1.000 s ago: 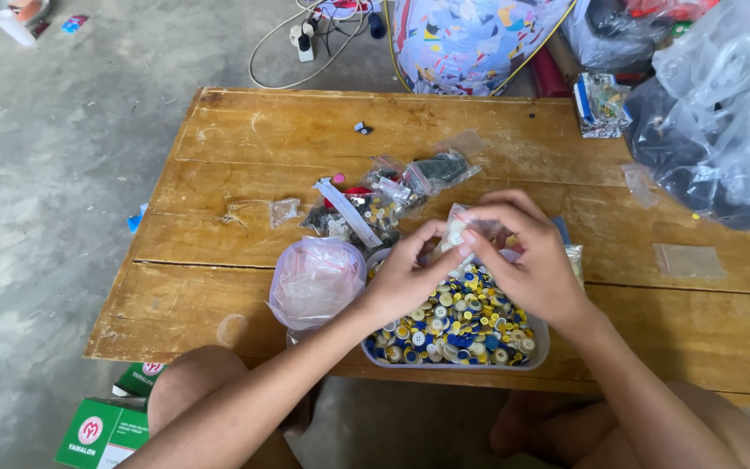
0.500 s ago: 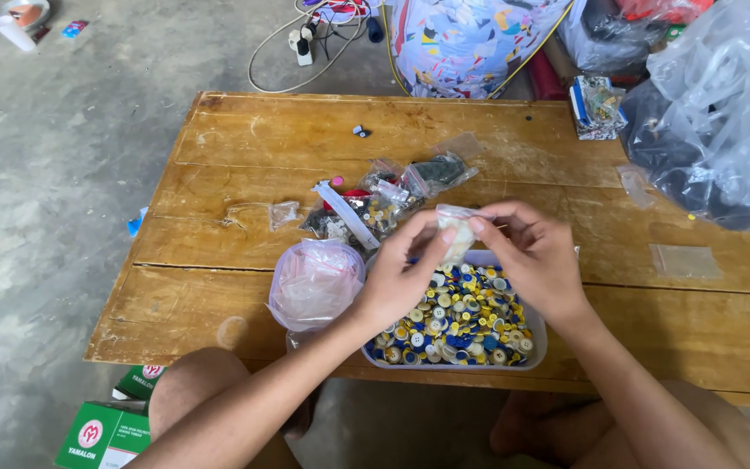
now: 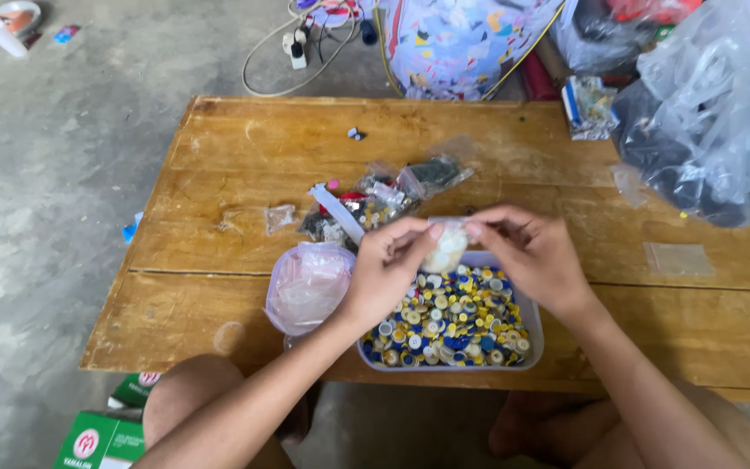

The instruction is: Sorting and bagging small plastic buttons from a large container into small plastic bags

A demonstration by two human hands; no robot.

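Both hands pinch the top of a small clear plastic bag [image 3: 445,247] filled with pale pieces, held just above the far edge of a rectangular tray [image 3: 535,323]. My left hand [image 3: 390,269] grips the bag's left side and my right hand [image 3: 527,257] grips its right side. The tray holds several blue, yellow and white bottle caps [image 3: 455,321]. A pink-tinted plastic bag [image 3: 307,285] sits left of the tray, touching my left wrist.
A pile of small filled clear bags [image 3: 373,198] lies behind my hands on the wooden table [image 3: 245,165]. An empty small bag [image 3: 679,258] lies at right. Large plastic bags [image 3: 705,130] crowd the far right corner. Green boxes [image 3: 97,439] sit on the floor.
My hands have lifted slightly and shifted away from me with the small bag; the fingers now pinch along its top edge.
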